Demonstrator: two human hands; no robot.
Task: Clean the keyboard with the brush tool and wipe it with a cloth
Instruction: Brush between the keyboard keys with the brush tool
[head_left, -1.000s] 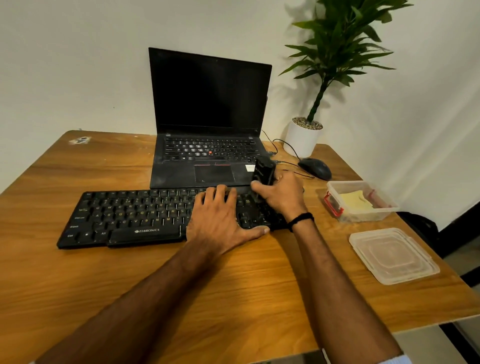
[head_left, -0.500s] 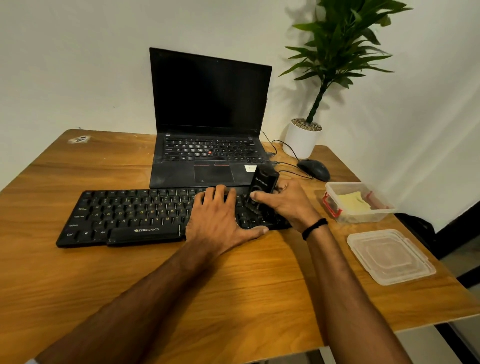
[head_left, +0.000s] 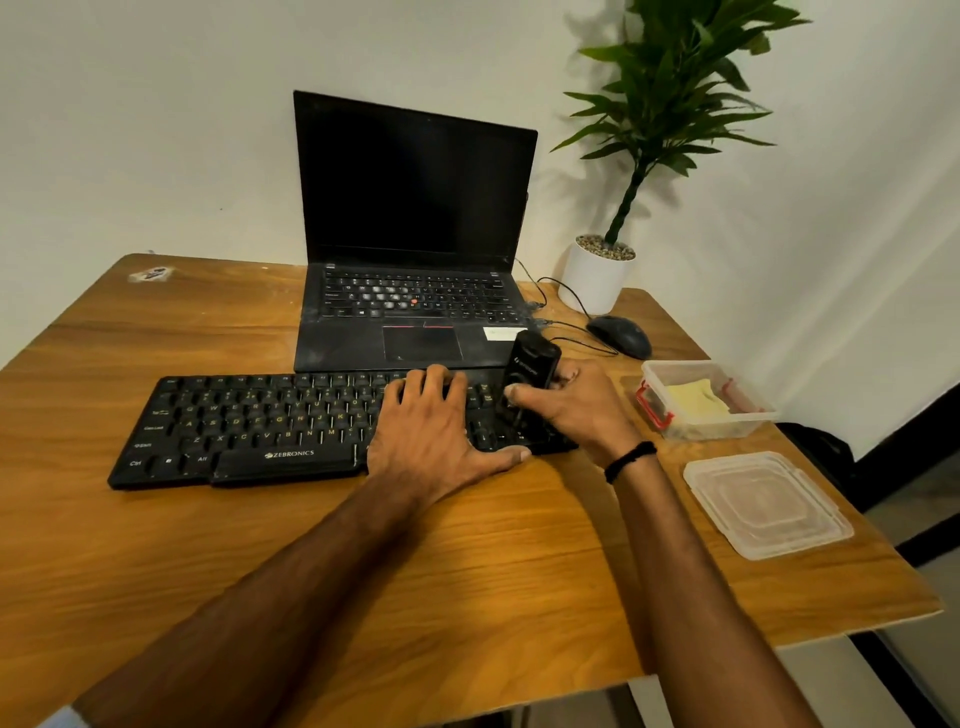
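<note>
Brush pass underway: my right hand (head_left: 576, 410) grips the brush tool (head_left: 527, 384) upright on the right end of the keyboard (head_left: 249, 426), my left hand (head_left: 431, 441) flat on the keys beside it. Brushed coverage unclear; wipe not started, cloth (head_left: 696, 400) in the tub (head_left: 748, 423) right of my right hand.

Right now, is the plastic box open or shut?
Open. The box is uncovered; its lid lies apart on the table, cloth visible inside.

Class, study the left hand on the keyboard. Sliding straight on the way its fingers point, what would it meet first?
The left hand would probably meet the laptop at its front edge, just beyond the keyboard.
</note>
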